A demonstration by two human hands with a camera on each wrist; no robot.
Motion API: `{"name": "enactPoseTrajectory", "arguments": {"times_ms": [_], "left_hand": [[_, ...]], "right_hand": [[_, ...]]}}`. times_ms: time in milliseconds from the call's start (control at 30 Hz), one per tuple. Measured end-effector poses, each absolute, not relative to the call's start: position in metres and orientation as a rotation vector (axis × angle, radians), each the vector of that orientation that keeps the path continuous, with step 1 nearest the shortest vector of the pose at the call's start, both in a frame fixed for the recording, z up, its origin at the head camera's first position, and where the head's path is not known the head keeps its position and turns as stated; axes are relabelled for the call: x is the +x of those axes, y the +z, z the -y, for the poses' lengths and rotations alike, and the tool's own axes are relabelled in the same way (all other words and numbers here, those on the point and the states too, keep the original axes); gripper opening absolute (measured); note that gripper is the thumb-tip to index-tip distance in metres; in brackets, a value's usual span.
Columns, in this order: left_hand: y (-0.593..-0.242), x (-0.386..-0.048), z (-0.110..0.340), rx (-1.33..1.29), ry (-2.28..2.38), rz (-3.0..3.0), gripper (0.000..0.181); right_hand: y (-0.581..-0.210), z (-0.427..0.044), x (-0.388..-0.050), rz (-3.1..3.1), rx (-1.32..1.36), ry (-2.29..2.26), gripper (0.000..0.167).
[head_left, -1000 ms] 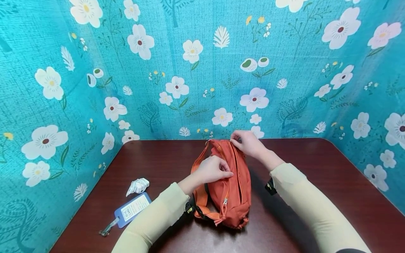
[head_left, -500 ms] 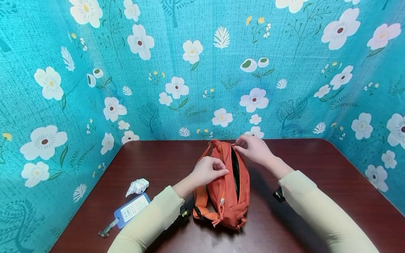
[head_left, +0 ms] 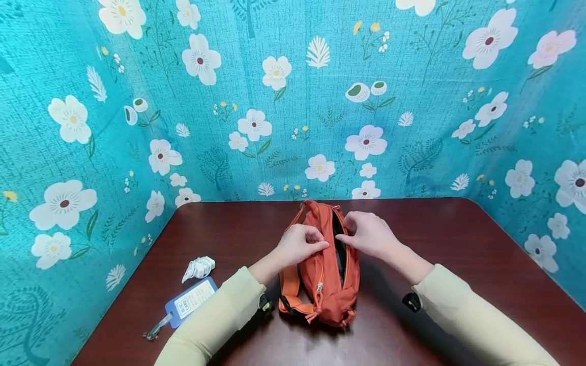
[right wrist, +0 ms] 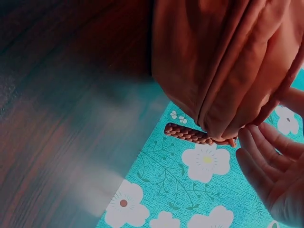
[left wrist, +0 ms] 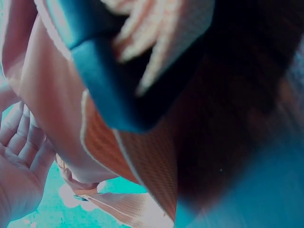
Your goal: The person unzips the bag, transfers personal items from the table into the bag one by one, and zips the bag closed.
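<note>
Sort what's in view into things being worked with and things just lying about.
In the work:
- orange bag, its zip gaping
- left hand and right hand, both at the gap

Apparently just lying about, in neither hand:
- blue-framed card holder
- white bundle

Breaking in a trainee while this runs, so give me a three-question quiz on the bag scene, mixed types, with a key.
1. Count: how many hands are at the orange-red bag?
2. Choose: what lies next to the blue ID card?
A. Scissors
B. A white bundle
C. A mug
3. True or false: the bag is zipped fully shut.

Key
1. Two: the left hand and the right hand.
2. B.
3. False: its long opening gapes, showing a dark inside.
</note>
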State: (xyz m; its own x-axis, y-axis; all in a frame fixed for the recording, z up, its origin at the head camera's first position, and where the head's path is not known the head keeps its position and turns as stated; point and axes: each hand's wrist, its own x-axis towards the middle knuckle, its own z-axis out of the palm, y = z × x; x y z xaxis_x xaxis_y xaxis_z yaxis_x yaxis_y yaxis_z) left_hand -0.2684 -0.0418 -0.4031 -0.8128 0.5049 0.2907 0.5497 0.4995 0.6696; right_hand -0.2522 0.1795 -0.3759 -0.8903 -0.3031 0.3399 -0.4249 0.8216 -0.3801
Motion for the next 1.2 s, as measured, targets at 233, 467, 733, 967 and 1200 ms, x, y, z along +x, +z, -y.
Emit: {"name": "enactPoseTrajectory", "arguments": {"times_ms": [233, 467, 733, 967, 1200], "left_hand": [[-0.402, -0.267, 0.046, -0.908, -1.238, 2.696, 0.013], [-0.403, -0.266, 0.052, -0.896, -1.225, 2.703, 0.014], [-0.406, -0.269, 0.07, -0.927, -1.138, 2.693, 0.013], [-0.409, -0.266, 0.089, -0.928, -1.232, 2.688, 0.012], [-0.415, -0.267, 0.101, -0.866, -1.298, 2.755, 0.011]], "right_hand": [[-0.378, -0.183, -0.248, 2.82, 0.53, 0.676, 0.026], [-0.38, -0.188, -0.246, 2.779, 0.613, 0.717, 0.013], [-0.373, -0.204, -0.243, 2.617, 0.639, 0.786, 0.012], [-0.366, -0.224, -0.248, 2.452, 0.664, 0.861, 0.016], [-0.362, -0.231, -0.255, 2.351, 0.737, 0.909, 0.017]]}}
